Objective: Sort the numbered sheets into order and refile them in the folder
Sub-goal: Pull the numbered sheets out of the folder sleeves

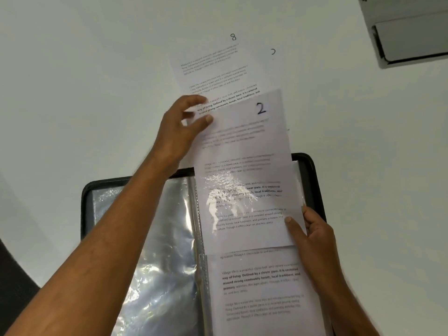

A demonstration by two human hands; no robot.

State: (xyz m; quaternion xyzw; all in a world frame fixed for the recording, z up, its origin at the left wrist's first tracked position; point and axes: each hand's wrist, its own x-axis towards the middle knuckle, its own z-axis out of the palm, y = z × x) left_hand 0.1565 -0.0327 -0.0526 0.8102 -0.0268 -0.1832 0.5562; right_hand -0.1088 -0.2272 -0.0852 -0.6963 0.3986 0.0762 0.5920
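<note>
While sheet 2 (244, 146) overlaps sheet 8 (218, 69), folder (315, 170) beneath.

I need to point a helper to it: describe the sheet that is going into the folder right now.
Start at the open black folder on the white table. On its right-hand page a sheet sits partway in a clear sleeve, pinched by the left hand and steadied by the right hand. It alone bears a handwritten 2; the sheet beyond it shows 8.

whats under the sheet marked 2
Its lower half sits in a clear sleeve of the folder, over another printed sheet. Sheet 2 also overlaps sheet 8. The lower sheet's number is hidden.
</note>
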